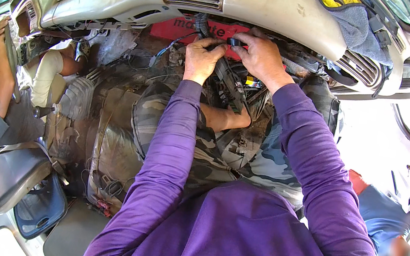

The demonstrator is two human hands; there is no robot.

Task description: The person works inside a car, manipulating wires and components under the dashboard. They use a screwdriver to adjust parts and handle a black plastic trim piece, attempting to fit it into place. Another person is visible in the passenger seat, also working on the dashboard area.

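Observation:
My left hand (pixel 202 58) is closed in a pinch on the upper part of a black wiring harness (pixel 230 87) under the dashboard. A black corrugated conduit (pixel 201 23) runs down to these fingertips. Close on its right, my right hand (pixel 263 57) grips a small roll of black tape (pixel 235 42) between thumb and fingers. Below the hands, the taped wires spread downward between my knees. Thin blue wires (pixel 166 48) hang to the left of my left hand. Whether a strip of tape runs between the hands is too small to tell.
Above the hands stretches the beige dashboard (pixel 270 10), with a grey-yellow glove (pixel 354 31) at its right. Behind them is a red panel (pixel 172 29). A co-worker (pixel 12 120) leans in at the left, near the gear lever (pixel 44 112); another person (pixel 380 215) is outside at the right.

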